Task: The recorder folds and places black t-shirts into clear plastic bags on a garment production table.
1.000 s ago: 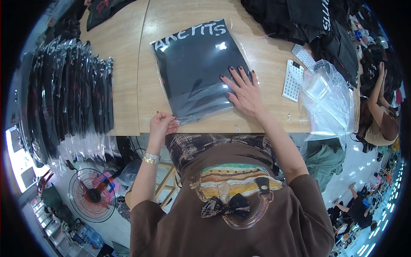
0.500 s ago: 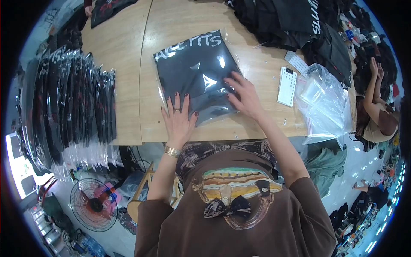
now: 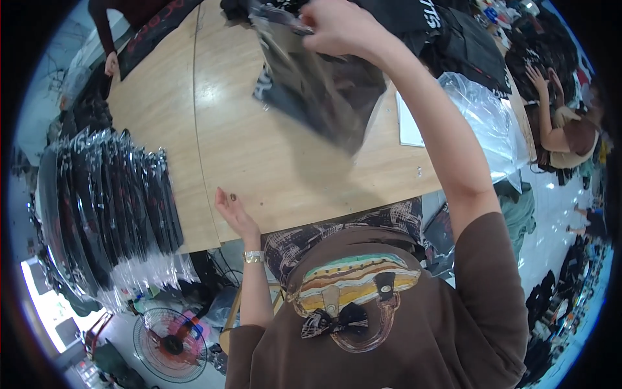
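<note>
A folded black shirt in a clear plastic bag (image 3: 330, 97) hangs tilted over the table, smeared by motion. My right hand (image 3: 346, 29) is closed on the bag's far edge and lifts it off the tabletop. White lettering shows on the shirt's left side. My left hand (image 3: 237, 215) is at the table's near edge, apart from the bag. Its fingers are loosely extended and hold nothing. To the left of it stands a tight row of bagged black shirts (image 3: 110, 207), their plastic flaps toward me.
Black garments (image 3: 476, 61) are heaped at the far right, beside loose clear plastic bags (image 3: 486, 123). A white card-like item (image 3: 408, 123) lies partly behind my right forearm. Another person's hand (image 3: 111, 63) is at the far left. A fan (image 3: 172, 343) stands below the table.
My right hand has gripped the bagged shirt and raised it away from me, off the table. My left hand has let go of the bag and drawn back to the near edge.
</note>
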Available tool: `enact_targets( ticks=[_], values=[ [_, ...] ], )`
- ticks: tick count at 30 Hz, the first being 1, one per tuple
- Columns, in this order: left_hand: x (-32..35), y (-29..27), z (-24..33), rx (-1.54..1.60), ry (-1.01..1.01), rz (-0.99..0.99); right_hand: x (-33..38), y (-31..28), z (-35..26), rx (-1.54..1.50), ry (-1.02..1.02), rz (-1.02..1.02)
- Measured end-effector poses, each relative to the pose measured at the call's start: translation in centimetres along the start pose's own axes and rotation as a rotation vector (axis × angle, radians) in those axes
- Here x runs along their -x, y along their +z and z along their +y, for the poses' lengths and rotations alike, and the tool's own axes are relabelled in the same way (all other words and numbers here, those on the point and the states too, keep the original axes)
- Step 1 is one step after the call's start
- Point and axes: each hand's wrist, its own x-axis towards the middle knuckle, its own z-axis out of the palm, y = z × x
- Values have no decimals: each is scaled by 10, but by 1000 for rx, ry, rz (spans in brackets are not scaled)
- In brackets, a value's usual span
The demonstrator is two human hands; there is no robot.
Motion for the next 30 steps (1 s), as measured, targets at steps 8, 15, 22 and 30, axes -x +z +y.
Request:
enact_targets(
  ticks=[8, 15, 22, 30],
  values=[
    [4, 19, 13, -91, -3, -34, 141, 70, -69, 518, -269, 135],
    [4, 15, 8, -103, 51, 13, 204, 102, 10, 118, 317, -78],
    [7, 25, 9, -196, 64, -17, 235, 137, 93, -507, 952, -87],
    [8, 29, 12, -207, 0, -107, 216, -34, 36, -1310, 438, 331]
  ],
)
